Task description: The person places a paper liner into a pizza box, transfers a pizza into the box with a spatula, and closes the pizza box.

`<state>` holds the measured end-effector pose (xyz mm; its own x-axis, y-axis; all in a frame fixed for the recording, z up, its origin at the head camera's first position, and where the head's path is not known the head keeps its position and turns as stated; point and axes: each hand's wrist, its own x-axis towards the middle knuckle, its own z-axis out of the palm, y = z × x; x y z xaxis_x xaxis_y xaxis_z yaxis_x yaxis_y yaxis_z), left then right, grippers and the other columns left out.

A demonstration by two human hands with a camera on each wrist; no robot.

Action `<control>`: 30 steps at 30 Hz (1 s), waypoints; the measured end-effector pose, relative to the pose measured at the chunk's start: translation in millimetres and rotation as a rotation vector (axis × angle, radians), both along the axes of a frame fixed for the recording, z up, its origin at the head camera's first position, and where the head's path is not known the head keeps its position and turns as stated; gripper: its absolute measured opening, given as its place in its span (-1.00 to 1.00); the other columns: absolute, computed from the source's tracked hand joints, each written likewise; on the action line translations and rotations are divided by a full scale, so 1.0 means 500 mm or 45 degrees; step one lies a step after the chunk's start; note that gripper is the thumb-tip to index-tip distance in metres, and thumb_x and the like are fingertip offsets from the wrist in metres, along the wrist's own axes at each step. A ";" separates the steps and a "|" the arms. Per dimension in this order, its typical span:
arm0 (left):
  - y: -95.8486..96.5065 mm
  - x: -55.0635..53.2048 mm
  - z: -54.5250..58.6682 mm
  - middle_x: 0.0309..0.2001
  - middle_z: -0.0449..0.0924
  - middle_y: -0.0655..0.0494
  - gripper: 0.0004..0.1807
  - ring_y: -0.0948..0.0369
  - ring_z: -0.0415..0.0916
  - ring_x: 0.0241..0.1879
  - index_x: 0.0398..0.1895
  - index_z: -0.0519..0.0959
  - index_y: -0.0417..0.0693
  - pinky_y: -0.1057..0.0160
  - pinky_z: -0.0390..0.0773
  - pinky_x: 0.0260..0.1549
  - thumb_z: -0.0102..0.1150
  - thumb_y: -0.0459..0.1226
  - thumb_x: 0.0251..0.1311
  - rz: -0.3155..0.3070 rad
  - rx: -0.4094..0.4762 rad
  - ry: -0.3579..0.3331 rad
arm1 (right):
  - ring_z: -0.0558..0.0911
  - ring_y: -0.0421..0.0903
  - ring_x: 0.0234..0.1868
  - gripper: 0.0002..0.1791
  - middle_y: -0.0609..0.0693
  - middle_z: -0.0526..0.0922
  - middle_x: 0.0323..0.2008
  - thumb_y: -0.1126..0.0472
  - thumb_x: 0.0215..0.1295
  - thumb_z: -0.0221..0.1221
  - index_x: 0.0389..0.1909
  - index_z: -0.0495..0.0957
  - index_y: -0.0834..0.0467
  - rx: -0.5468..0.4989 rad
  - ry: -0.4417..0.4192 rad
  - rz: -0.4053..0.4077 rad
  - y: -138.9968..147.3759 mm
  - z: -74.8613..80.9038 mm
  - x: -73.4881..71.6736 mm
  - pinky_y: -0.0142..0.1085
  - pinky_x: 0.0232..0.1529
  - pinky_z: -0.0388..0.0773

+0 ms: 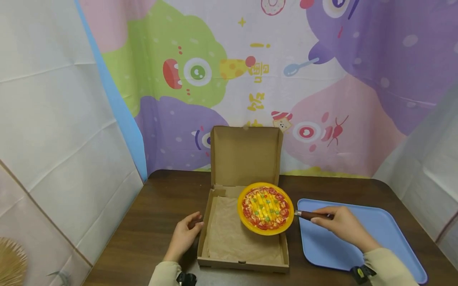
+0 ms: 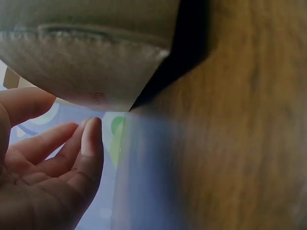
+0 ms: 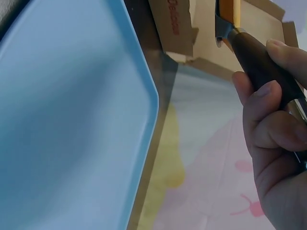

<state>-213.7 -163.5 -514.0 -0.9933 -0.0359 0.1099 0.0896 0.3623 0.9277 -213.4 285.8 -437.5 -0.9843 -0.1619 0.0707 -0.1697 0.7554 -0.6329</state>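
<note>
Over the right part of an open cardboard box (image 1: pixel 220 262), a round pizza (image 1: pixel 265 208) with a yellow rim sits at the end of a brown-handled utensil (image 1: pixel 310 215), crossing the box's right wall; whether it touches that wall cannot be told. The right hand (image 1: pixel 341 223) grips the handle, thumb and fingers closed around it, probably because a firm hold there keeps the load level at arm's length. Beside the left wall, the left hand (image 1: pixel 184 234) holds nothing; its fingers bend loosely with a narrow gap to the thumb, perhaps kept near to steady the cardboard. Whether they touch it is unclear. The lid (image 1: pixel 247 157) stands raised at the back, which leaves the inside reachable, and brown paper (image 1: pixel 229 242) lines the bottom, likely to keep food off the card. Under the right forearm, a blue tray (image 1: pixel 322 248) lies on the dark table (image 1: pixel 168 198), just beside the box.
</note>
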 end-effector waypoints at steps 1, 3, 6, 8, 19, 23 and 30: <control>0.000 0.001 0.000 0.09 0.59 -0.34 -0.52 -0.10 0.59 0.05 0.20 0.43 -0.49 0.36 0.58 -0.11 0.19 -0.37 0.27 -0.009 -0.006 0.001 | 0.43 -0.29 -0.56 -0.58 -0.04 0.71 -0.38 -0.09 0.15 0.36 -0.11 0.73 0.14 -0.011 -0.003 0.013 -0.004 -0.002 -0.001 -0.39 -0.58 0.39; 0.001 0.002 0.001 0.08 0.59 -0.34 -0.54 -0.09 0.60 0.02 0.19 0.46 -0.48 0.36 0.59 -0.15 0.18 -0.37 0.27 -0.024 -0.019 -0.006 | 0.46 -0.30 -0.52 -0.61 -0.03 0.72 -0.35 -0.06 0.15 0.36 -0.13 0.74 0.13 -0.036 0.001 0.038 -0.011 -0.005 -0.003 -0.40 -0.55 0.43; 0.001 0.004 0.000 0.06 0.61 -0.33 -0.58 -0.05 0.63 -0.04 0.16 0.49 -0.46 0.35 0.60 -0.22 0.17 -0.38 0.28 -0.036 -0.041 -0.025 | 0.48 -0.31 -0.50 -0.63 -0.03 0.74 -0.34 -0.05 0.16 0.36 -0.15 0.74 0.13 -0.062 0.005 0.065 -0.019 -0.012 -0.005 -0.39 -0.53 0.46; 0.002 0.004 0.000 0.03 0.62 -0.32 -0.60 -0.02 0.64 -0.08 0.14 0.51 -0.44 0.37 0.59 -0.26 0.16 -0.39 0.28 -0.041 -0.041 -0.046 | 0.48 -0.33 -0.49 -0.64 -0.03 0.75 -0.32 -0.03 0.16 0.36 -0.15 0.74 0.13 -0.073 0.008 0.079 -0.024 -0.017 -0.007 -0.40 -0.52 0.47; 0.004 0.004 0.000 -0.03 0.67 -0.24 -0.64 0.05 0.64 -0.12 0.12 0.55 -0.39 0.37 0.57 -0.27 0.15 -0.41 0.27 -0.051 -0.053 -0.079 | 0.48 -0.37 -0.46 -0.69 -0.01 0.75 -0.31 0.02 0.16 0.37 -0.17 0.75 0.14 -0.096 0.041 0.149 -0.051 -0.035 -0.012 -0.43 -0.49 0.48; 0.004 0.004 -0.002 -0.05 0.67 -0.25 -0.64 0.04 0.65 -0.13 0.11 0.55 -0.40 0.35 0.58 -0.30 0.16 -0.42 0.27 -0.047 -0.054 -0.075 | 0.47 -0.37 -0.50 -0.70 -0.03 0.73 -0.37 0.02 0.16 0.37 -0.19 0.75 0.15 -0.089 0.053 0.178 -0.058 -0.044 -0.016 -0.43 -0.52 0.47; 0.004 0.006 0.001 -0.05 0.68 -0.23 -0.65 0.05 0.65 -0.13 0.11 0.55 -0.38 0.34 0.59 -0.29 0.14 -0.42 0.28 -0.057 -0.077 -0.072 | 0.46 -0.37 -0.54 -0.66 -0.01 0.72 -0.36 0.02 0.16 0.37 -0.17 0.74 0.18 -0.119 0.007 0.195 -0.075 -0.058 -0.017 -0.43 -0.55 0.44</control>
